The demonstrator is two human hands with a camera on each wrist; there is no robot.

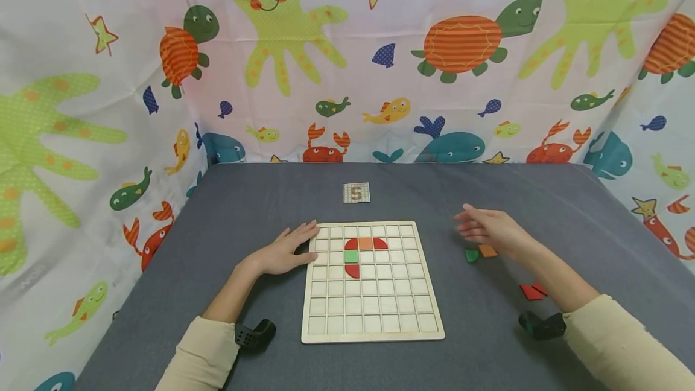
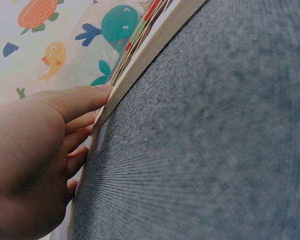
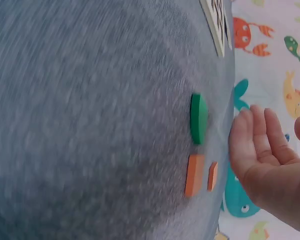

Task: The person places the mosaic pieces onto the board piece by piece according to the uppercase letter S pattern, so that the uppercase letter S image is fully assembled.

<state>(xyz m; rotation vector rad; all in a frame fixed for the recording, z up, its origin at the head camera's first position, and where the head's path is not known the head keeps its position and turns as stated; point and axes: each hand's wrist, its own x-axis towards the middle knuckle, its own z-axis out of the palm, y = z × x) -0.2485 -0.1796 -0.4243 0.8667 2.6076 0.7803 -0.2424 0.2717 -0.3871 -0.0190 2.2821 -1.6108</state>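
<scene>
A wooden grid board (image 1: 372,338) lies flat in front of me. In its upper cells sit red rounded pieces (image 1: 352,271), an orange square (image 1: 365,243) and a green square (image 1: 351,256). My left hand (image 1: 285,250) rests at the board's upper left edge, thumb and fingertips on the rim. To the right of the board, my right hand (image 1: 491,229) hovers with loosely bent fingers, and nothing shows in its palm in the right wrist view. Just below it lie a green rounded piece (image 3: 198,119) and an orange piece (image 3: 194,175), with another orange piece (image 3: 213,176) beside them.
Behind the board lies a small card (image 1: 356,193) with a letter S on a grid. Red pieces (image 1: 531,292) lie near my right forearm. A grey cloth (image 1: 260,198) covers the table, and a curtain printed with sea animals (image 1: 347,77) hangs around its back and sides.
</scene>
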